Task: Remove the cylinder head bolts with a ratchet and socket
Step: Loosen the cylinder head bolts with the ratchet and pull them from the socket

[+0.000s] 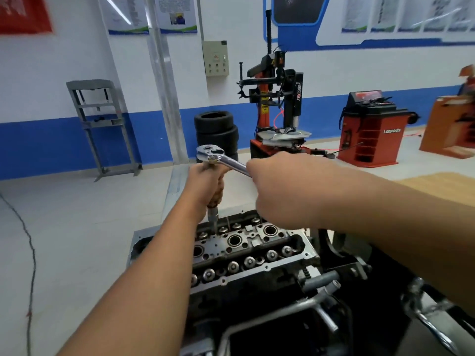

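A bare cylinder head (246,250) with spark plug wells and rows of valve springs sits on an engine stand below me. A chrome ratchet (218,158) stands high above it on a long extension with a socket (212,214) that goes down into the head's far side. My left hand (205,186) grips the upright extension just under the ratchet head. My right hand (277,188) holds the ratchet's handle, which points to the right. The bolt under the socket is hidden.
The engine stand's metal tubes (316,301) and dark frame lie at the lower right. Across the floor stand stacked tyres (216,129), a tyre changer (280,104), a red wheel balancer (372,129) and a grey press frame (102,124). A cable (30,253) trails at the left.
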Tool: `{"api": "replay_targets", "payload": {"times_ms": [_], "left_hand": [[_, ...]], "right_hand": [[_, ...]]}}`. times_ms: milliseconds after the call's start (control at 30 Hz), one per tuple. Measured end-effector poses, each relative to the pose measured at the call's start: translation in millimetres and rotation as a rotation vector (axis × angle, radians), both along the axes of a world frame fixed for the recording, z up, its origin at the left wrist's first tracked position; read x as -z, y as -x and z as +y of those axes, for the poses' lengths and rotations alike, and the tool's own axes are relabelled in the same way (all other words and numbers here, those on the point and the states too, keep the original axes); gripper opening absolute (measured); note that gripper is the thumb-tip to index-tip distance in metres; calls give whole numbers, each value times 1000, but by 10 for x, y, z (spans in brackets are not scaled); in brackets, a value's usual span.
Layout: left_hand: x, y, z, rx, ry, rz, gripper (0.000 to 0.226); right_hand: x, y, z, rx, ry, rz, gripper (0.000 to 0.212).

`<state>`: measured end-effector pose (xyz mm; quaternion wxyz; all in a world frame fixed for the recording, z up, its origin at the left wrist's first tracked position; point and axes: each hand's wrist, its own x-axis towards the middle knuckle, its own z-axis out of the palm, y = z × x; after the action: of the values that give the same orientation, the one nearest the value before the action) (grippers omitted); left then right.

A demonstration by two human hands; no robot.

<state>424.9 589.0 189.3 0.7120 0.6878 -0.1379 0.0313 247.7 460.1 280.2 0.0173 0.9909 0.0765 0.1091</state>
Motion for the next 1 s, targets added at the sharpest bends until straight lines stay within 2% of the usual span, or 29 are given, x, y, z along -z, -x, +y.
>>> {"api": "replay_targets", "payload": {"times_ms": [100, 267, 333, 500, 767, 1000], "left_hand": [[6, 29, -3, -4, 139, -73, 28], [-86, 98, -88, -41, 86, -23, 35], [-104, 135, -112, -79, 74, -10, 33], [-96, 156, -112, -137, 92, 4, 23], [-81, 156, -126, -179, 106, 16, 6], [-54, 119, -136, -184, 115, 7, 11]], "right_hand": [[112, -74, 75, 50, -6, -90, 11], [250, -99, 17, 135, -15, -198, 40], [262, -128, 17, 149, 19, -220, 34], [312, -147, -31, 139, 60, -289, 42], [305, -191, -128, 116, 77, -293, 41], [285, -290, -263, 103, 136, -306, 35]]}}
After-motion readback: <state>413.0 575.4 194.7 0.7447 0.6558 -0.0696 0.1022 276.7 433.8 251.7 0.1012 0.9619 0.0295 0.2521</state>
